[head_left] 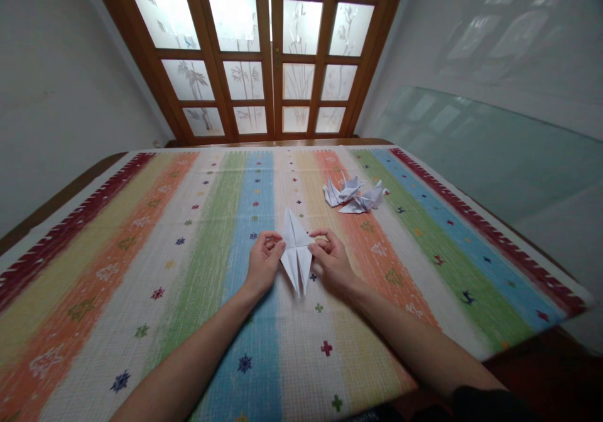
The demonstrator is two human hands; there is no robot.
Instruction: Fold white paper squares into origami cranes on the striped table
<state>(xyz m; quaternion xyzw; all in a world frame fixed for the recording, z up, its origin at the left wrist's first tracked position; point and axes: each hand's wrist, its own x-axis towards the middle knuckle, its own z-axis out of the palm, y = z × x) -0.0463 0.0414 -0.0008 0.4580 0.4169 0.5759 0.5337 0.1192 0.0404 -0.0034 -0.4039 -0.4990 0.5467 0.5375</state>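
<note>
A white, partly folded paper shape (296, 246), long and pointed at both ends, lies on a striped tablecloth (141, 265). My left hand (262, 260) pinches its left edge near the middle. On the opposite side, my right hand (332, 260) pinches the right edge, fingers curled together. Both hands rest on the cloth with the paper between them.
Two finished white paper figures (354, 196) lie on the cloth beyond my right hand. The table's right edge (541, 265) runs along a glass panel (494, 158) and wall. A wooden door with frosted panes (268, 58) stands behind the table.
</note>
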